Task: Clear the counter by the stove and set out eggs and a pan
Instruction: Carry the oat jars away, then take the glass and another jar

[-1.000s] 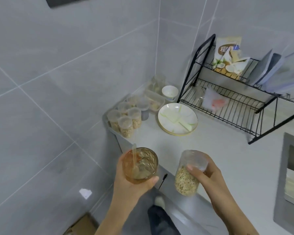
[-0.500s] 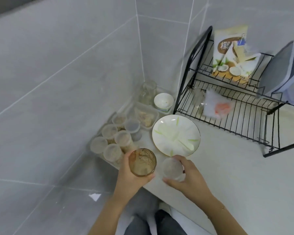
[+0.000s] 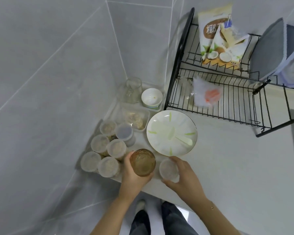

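The left hand point(image 3: 134, 173) is closed around an amber glass point(image 3: 142, 162), and the right hand point(image 3: 182, 177) is closed around a lidded plastic jar point(image 3: 168, 170); both are at the front edge of the counter point(image 3: 227, 158), just beside the group of similar jars point(image 3: 107, 150) by the wall. To do this step well, I think each should be put down upright in the free space between the jars and the plate point(image 3: 171, 133), without pushing the neighbours. No eggs or pan are visible here.

head cam | looks steeply down, close above left hand point(image 3: 134, 177) and right hand point(image 3: 183, 180) | counter point(image 3: 227, 158) corner beyond them
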### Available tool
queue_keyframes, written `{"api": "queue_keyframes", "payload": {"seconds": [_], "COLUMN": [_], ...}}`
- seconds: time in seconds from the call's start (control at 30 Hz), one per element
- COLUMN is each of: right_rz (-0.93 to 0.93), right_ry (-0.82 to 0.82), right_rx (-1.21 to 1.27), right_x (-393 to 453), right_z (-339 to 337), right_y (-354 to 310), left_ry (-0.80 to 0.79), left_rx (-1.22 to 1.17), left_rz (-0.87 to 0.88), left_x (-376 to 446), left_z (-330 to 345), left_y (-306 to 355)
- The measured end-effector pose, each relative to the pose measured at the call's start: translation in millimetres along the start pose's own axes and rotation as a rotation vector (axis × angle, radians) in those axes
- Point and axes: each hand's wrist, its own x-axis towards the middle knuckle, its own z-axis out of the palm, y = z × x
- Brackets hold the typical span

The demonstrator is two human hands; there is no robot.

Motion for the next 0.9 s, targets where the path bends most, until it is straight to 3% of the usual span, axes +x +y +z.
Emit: {"api": "queue_keyframes", "payload": {"seconds": [0.17, 0.33, 0.6, 0.9], "right_rz": [0.011, 0.158, 0.163, 0.2], "right_ry": [0.005, 0.05, 0.098, 0.15], "right_rx": [0.05, 0.387, 0.439, 0.455], "right_x": [-2.1, -12.5, -10.2, -3.6], "right_z": [6.6, 5.6, 14.4, 24.8], "right_y": [5.5, 6.1, 5.3, -4.6], "left_ry": [-0.1, -0.193, -0.344, -0.364], "left_rx": [0.037, 0.323, 0.777, 0.971], "left_rz": [0.076, 0.324, 0.409, 0.509], "left_x": [-2.2, -2.4, 15.5, 30.6], "left_z": [-9.9, -24.0, -17.4, -20.7], "left_y": [-5.6, -6.5, 13.7, 11.0]}}
